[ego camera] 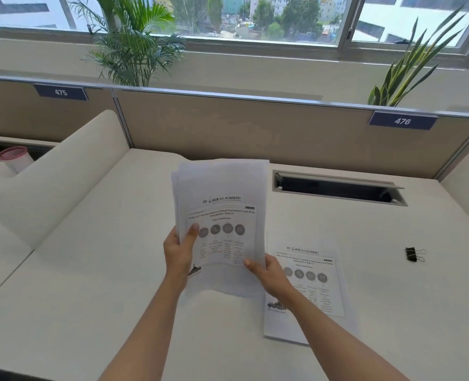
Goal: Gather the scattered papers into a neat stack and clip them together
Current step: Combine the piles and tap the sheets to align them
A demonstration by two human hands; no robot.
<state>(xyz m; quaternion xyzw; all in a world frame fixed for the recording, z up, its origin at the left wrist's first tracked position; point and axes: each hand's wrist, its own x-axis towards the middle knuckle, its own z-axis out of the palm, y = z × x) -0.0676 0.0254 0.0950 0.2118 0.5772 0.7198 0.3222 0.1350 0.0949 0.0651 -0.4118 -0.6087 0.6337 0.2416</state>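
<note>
I hold a loose stack of printed papers [220, 199] upright above the white desk [117, 270], their top edges fanned unevenly. My left hand [179, 250] grips the stack's left edge, thumb on the front sheet. My right hand [269, 273] grips the lower right corner. One more printed sheet [314, 270] lies flat on the desk to the right, partly under my right forearm. A black binder clip [413, 254] rests on the desk farther right, apart from both hands.
A cable slot [337, 188] with an open flap sits behind the papers. A beige partition [255, 127] bounds the desk's far side. A curved white divider [62, 174] stands left, with a pink-lidded cup [14, 158] beyond it.
</note>
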